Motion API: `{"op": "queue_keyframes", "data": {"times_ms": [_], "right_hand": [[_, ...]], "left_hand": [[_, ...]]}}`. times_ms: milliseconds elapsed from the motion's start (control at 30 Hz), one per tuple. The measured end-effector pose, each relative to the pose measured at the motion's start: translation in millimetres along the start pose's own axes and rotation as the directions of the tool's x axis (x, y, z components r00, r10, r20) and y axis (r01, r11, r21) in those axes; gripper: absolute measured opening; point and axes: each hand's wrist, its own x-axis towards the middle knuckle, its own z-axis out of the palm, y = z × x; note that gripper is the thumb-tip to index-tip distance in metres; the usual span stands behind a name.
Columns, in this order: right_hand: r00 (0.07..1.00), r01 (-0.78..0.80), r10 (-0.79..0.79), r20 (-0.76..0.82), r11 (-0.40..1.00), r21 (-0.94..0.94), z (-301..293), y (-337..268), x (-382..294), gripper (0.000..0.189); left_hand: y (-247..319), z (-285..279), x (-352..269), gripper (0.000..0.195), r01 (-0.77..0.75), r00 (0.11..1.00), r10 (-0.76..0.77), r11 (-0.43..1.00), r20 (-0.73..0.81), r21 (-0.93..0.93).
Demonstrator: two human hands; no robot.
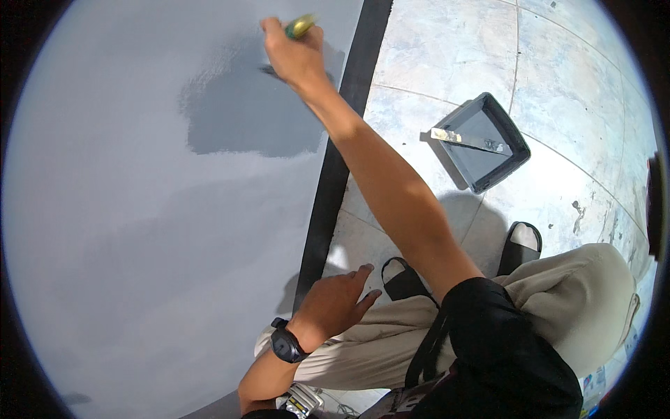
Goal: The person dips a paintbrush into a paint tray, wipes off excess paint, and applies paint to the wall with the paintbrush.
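My right hand (296, 57) is closed around a brush, whose green and yellow handle (300, 26) sticks out above the fist. Most of the brush is hidden by the hand; a dark shape beside the fist may be its bristles or a shadow. Under and around the hand, a darker grey patch of paint (251, 120) with ragged edges spreads over the lighter grey wall (157, 235). My left hand (335, 304), with a black watch (287, 343) at the wrist, hovers near my knee, fingers apart and holding nothing.
A black baseboard (335, 162) borders the wall. On the tiled floor (445, 47) sits a square paint tray (515, 125) containing grey paint, with a paint-marked flat stick (466, 139) laid across it. My black sandals (518, 254) are close by. A metallic object (303, 400) is partly visible below my left forearm.
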Motion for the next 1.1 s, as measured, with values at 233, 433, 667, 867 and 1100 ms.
{"op": "queue_keyframes", "data": {"times_ms": [233, 433, 667, 867, 1100], "right_hand": [[0.922, -0.378, 0.375, 0.093, 0.821, 0.428, -24.8, 11.7, -17.7, 0.04], [0.899, -0.134, 0.237, 0.368, 0.949, -0.285, -178.7, 14.3, -17.5, 0.047], [0.993, -0.039, 0.102, 0.064, 0.774, -0.632, -322.1, -91.1, 13.6, 0.041], [0.985, 0.022, 0.127, 0.117, 0.58, -0.814, -358.6, -65.9, -13.5, 0.047], [0.935, 0.097, 0.271, 0.23, 0.429, -0.898, -359.2, -21.1, -7.3, 0.049]], "left_hand": [[0.7, 5.6, -19.7, 0.052, -0.015, 0.999, 0.016, 0.999, -0.052, 0.035], [15.6, -5.6, -29.3, 0.055, -0.11, 0.993, 0.111, 0.993, -0.028, 0.039], [18.1, -13.4, -64.1, 0.049, -0.431, 0.874, 0.463, 0.879, -0.149, 0.207], [3.0, -6.0, -53.0, 0.071, -0.521, 0.846, 0.533, 0.825, 0.006, 0.219], [4.0, -13.6, -57.3, 0.072, -0.369, 0.923, 0.384, 0.904, -0.03, 0.216]]}}
